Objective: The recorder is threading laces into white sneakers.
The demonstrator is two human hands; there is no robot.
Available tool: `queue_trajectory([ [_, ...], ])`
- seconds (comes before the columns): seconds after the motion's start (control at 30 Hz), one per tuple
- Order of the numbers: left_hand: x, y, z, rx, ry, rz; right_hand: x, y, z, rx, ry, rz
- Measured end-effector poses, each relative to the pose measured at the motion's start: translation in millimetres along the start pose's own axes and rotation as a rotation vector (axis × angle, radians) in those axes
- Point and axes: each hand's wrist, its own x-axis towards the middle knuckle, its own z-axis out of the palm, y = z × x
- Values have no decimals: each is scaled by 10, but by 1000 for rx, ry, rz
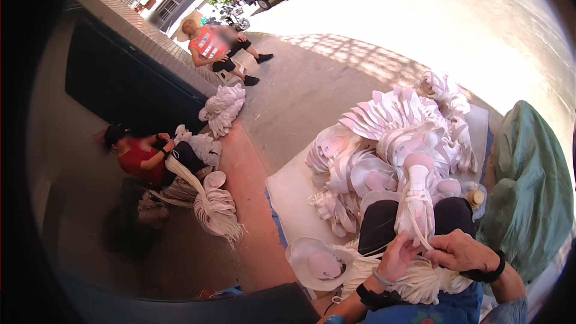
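Note:
A pale pink and white shoe upper (414, 195) lies across my lap, its rounded toe pointing away from me. A cream shoelace (422, 235) is threaded over its front and runs down to my hands. My left hand (401, 258) is closed at the near end of the upper, its fingers partly hidden. From the right, my right hand (459, 251) pinches the shoelace between thumb and fingers. Under my hands, a thick bundle of loose cream laces (429, 285) is spread over my lap. Another upper (324, 264) rests beside my left forearm.
Piled uppers (390, 120) cover the white sheet ahead of me. A green cloth sack (531, 186) stands at the right, near a capped jar (476, 197). A co-worker in red (144, 159) sits left with laces and uppers; another person in an orange vest (210, 45) sits farther off.

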Motion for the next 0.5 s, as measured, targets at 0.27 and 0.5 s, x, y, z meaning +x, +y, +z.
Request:
queue_trajectory([
  [0.27, -215, 368, 178, 284, -116, -228, 61, 211, 109, -160, 186, -78],
  [0.5, -413, 475, 252, 598, -130, -287, -79, 120, 189, 64, -24, -5],
])
